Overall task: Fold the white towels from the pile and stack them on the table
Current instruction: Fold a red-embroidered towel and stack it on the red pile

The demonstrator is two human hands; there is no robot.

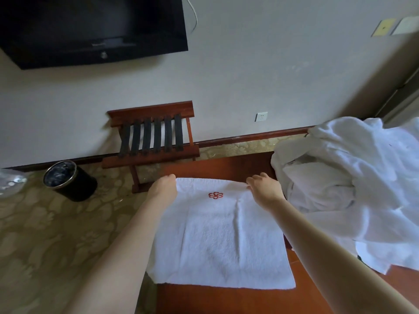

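A white towel (217,241) with a red embroidered logo lies flat on the reddish wooden table (226,300), its left part hanging past the table's left edge. My left hand (163,188) grips the towel's far left corner, fingers curled over the edge. My right hand (264,189) pinches the far right corner. A rumpled pile of white towels (344,177) sits on the table at the right, close to my right forearm.
Beyond the table a wooden luggage rack (152,137) stands against the wall. A black waste bin (70,180) stands on the patterned carpet at left. A dark television (90,28) hangs on the wall above.
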